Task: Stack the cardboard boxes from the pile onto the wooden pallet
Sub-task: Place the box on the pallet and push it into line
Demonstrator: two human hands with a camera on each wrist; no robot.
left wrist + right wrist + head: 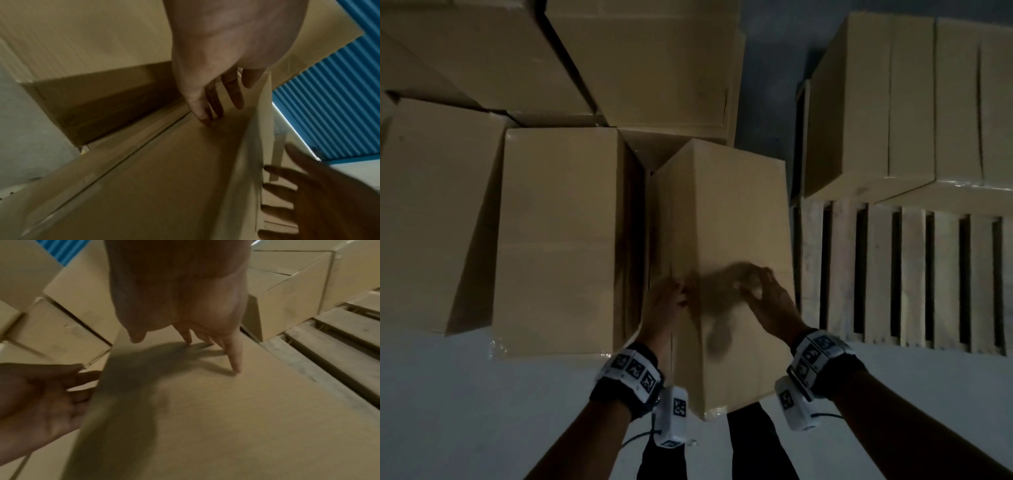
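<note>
Head view: box [726,260] sits tilted between both hands, one long edge up, so each hand gets a face. Left hand [664,305] lies flat on the left face, right hand [767,298] fingertips on the right face; neither is curled round anything, both relaxed, pressing inward to clamp. Pile [558,219] just left of the left hand, pallet [893,274] right of the right hand, already carrying stacked boxes [914,102] at its far end, near slats bare.

Left wrist: fingers [207,104] straight, laid on cardboard near a taped seam. Friction hold, no hook under.

Right wrist: fingers [234,356] extended, tips touching the face; pallet slats [337,344] just beyond. Likely steadying before the swing right. Slip risk if squeeze is weak.
</note>
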